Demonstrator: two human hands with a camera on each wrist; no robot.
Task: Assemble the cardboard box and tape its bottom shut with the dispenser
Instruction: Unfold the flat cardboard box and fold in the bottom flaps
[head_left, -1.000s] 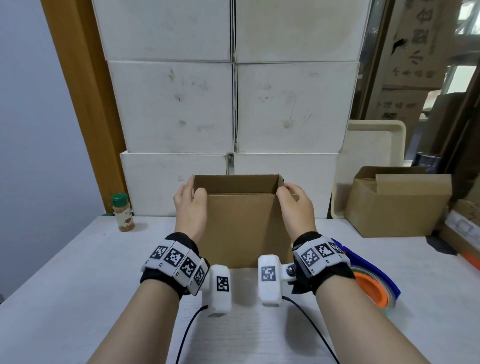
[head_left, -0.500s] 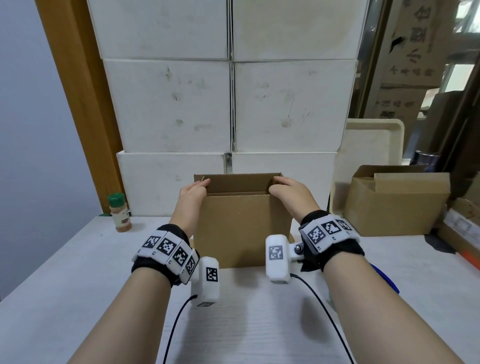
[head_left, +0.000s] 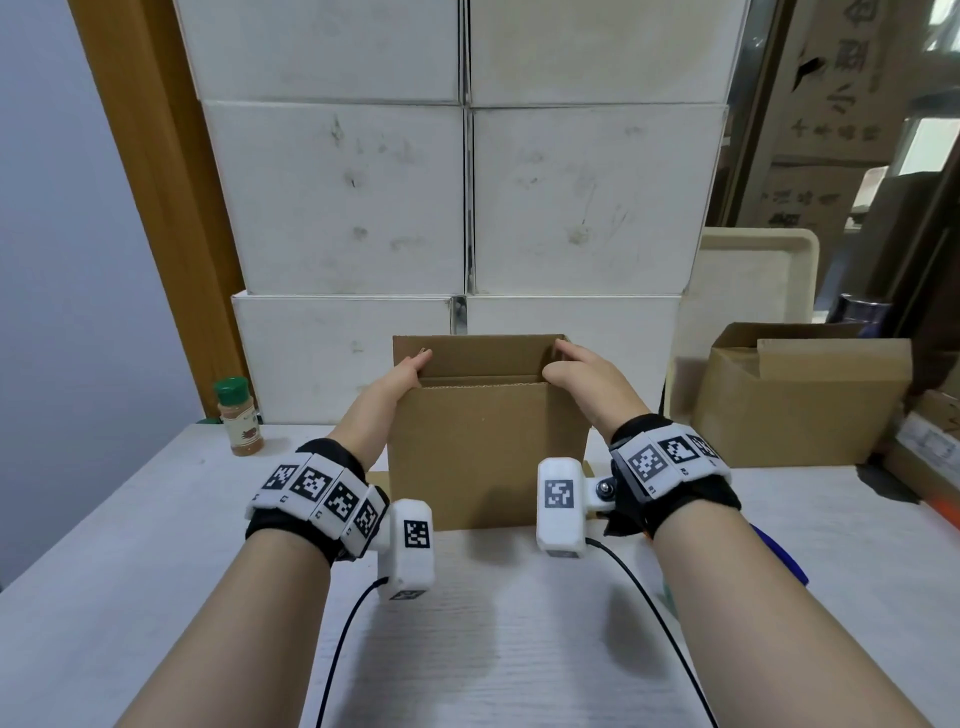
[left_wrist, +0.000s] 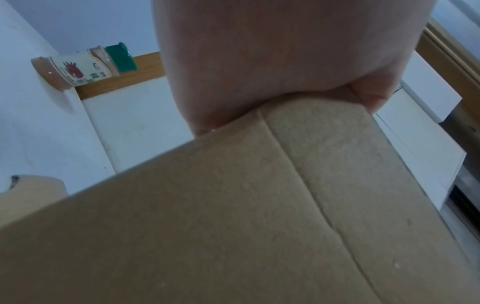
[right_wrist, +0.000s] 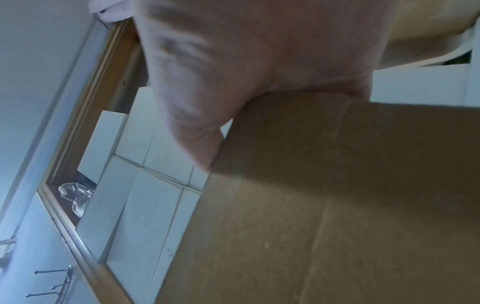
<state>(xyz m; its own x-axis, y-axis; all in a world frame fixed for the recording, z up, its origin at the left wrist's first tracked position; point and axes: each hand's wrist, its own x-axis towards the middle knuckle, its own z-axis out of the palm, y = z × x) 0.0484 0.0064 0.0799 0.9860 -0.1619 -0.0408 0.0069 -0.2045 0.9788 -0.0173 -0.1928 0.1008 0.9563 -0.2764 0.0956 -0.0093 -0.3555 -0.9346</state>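
A brown cardboard box (head_left: 483, 452) stands upright on the white table (head_left: 130, 545), its top open and its far flap up. My left hand (head_left: 402, 371) lies over the box's top left corner with the fingers reaching inward. My right hand (head_left: 576, 366) lies over the top right corner, fingers stretched along the rim and thumb at the near wall. In the left wrist view the palm (left_wrist: 233, 72) presses on a creased cardboard flap (left_wrist: 298, 154). The right wrist view shows the palm (right_wrist: 233, 72) against the cardboard (right_wrist: 337, 195). Only a blue sliver of the tape dispenser (head_left: 784, 561) shows beside my right forearm.
A spice bottle (head_left: 238, 415) with a green cap stands at the back left. A second cardboard box (head_left: 800, 400) sits at the right, with a beige tray (head_left: 753, 280) leaning behind it. Stacked white boxes (head_left: 467, 197) wall off the back.
Both hands have moved from the box's sides up onto its top corners, fingers now reaching inward. My right forearm now covers most of the dispenser.
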